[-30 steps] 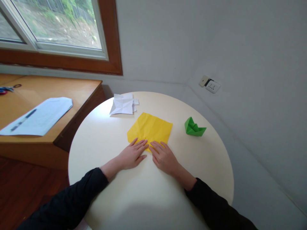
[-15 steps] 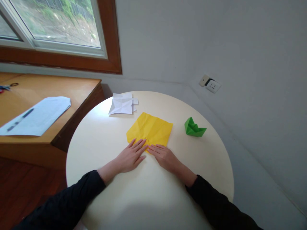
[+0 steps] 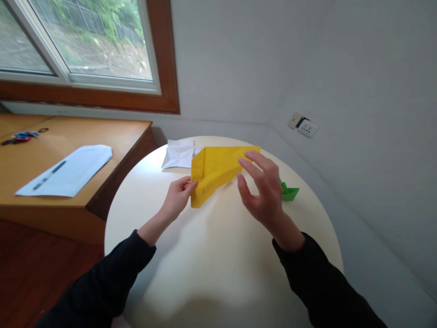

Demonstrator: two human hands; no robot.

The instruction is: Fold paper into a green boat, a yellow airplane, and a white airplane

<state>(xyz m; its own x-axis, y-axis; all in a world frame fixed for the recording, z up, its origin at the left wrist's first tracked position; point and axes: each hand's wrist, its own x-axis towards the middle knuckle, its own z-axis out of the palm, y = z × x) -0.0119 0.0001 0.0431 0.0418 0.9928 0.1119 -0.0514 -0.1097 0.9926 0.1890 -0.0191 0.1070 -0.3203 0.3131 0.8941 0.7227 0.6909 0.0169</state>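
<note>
A creased sheet of yellow paper [image 3: 218, 168] is held up off the table, tilted, with folded strips along its left and lower edges. My left hand [image 3: 178, 195] pinches its lower left edge between thumb and fingers. Close to the sheet's right end, my right hand [image 3: 261, 187] has its fingers apart and curved, holding nothing. Whether its fingertips touch the paper I cannot tell. A green folded paper boat [image 3: 290, 193] stands on the table behind my right hand, partly hidden by it.
On the round white table [image 3: 211, 273], creased white paper [image 3: 177, 154] lies at the far left, partly behind the yellow sheet. A wooden desk [image 3: 126, 136] on the left carries white sheets [image 3: 73, 171], a pen [image 3: 49, 175] and scissors [image 3: 25, 135]. A wall socket [image 3: 307, 128] is at right.
The yellow paper has been lifted from the table and turned. My left hand now grips its left edge; my right hand has come off the table and opened. The view has shifted slightly.
</note>
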